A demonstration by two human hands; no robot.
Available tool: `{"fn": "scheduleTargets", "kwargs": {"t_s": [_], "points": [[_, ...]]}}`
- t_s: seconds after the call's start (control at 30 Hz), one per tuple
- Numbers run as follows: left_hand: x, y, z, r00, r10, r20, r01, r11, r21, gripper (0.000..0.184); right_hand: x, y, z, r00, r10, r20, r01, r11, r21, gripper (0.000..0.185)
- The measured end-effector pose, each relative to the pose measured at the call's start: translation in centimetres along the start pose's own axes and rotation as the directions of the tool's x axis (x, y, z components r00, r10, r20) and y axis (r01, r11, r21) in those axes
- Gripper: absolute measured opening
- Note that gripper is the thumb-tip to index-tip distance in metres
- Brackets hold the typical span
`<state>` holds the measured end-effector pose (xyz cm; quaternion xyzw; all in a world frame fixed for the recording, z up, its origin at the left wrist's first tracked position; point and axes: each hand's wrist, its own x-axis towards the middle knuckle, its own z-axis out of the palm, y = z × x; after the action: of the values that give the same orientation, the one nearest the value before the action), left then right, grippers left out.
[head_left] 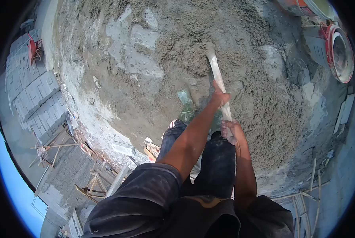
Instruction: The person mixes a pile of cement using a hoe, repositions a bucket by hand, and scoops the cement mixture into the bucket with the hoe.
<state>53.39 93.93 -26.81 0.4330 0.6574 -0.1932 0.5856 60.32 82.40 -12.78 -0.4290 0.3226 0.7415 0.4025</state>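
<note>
Both my hands grip one long pale wooden tool handle [218,75]. My left hand [220,96] is wrapped around its middle. Nearer my body, my right hand [233,132] closes on the lower part, close to my right knee. The far end of the handle is crusted with grey mortar and meets a mound of wet mortar [189,55]. Its working head is covered, so I cannot tell the kind of tool. Below my hands, a mortar-smeared green boot [186,104] stands in the mix.
Mortar spreads widely around my feet. Two buckets, one with a red rim [341,55], stand at the upper right. A red wheelbarrow [35,49] and stacked grey blocks [40,93] lie to the left. Wooden trestles [96,182] stand at the lower left, and poles [304,202] at the lower right.
</note>
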Motion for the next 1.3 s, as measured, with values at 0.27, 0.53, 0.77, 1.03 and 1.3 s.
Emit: {"fn": "scheduleTargets", "kwargs": {"t_s": [0.27,0.53,0.77,1.03,1.3], "points": [[-19.9,-4.1,19.0,0.728,-0.177,0.663,0.676,0.346,-0.651,0.016,-27.4,9.8,-9.9,0.883,-0.059,-0.466,-0.127,0.925,-0.359,0.03],[-18.2,-2.0,13.0,0.914,-0.161,0.372,0.395,0.565,-0.725,0.012,-22.2,11.0,-10.3,0.919,-0.08,-0.387,-0.115,0.882,-0.456,0.045],[4.0,6.0,-18.3,0.829,0.204,-0.52,-0.204,0.977,0.059,0.064,11.7,1.4,11.2,0.924,-0.15,0.351,0.173,0.984,-0.036,0.042],[4.5,-1.1,-18.1,0.914,-0.039,-0.404,0.005,0.996,-0.084,0.091,16.2,1.3,12.7,0.973,-0.055,0.224,0.151,0.886,-0.438,0.019],[-4.0,-2.9,-1.9,0.984,-0.108,-0.141,0.113,0.993,0.027,0.108,3.5,3.3,-0.6,1.0,-0.02,0.007,0.021,0.974,-0.224,0.014]]}}
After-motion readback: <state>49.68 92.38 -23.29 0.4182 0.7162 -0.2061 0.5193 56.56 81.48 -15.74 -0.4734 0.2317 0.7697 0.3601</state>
